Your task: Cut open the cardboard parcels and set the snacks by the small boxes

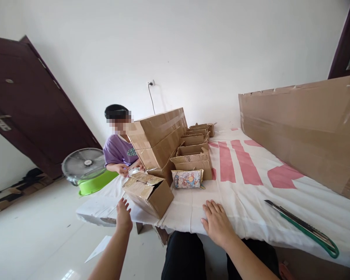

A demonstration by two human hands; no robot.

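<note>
My left hand point(123, 215) reaches forward with fingers spread, just short of a small cardboard box point(149, 192) that lies tilted near the table's near-left corner. My right hand point(217, 222) lies flat and open on the white cloth point(242, 202) at the table's front edge, holding nothing. A printed snack packet point(188, 179) lies behind the small box, in front of a row of several open cartons point(193, 155).
A person in a purple shirt point(118, 149) sits at the far left of the table handling something small beside stacked large cartons point(159, 138). A long cardboard box point(303, 128) fills the right side. A green-handled utility knife point(305, 227) lies at right. A fan point(83, 165) and green basin stand on the floor.
</note>
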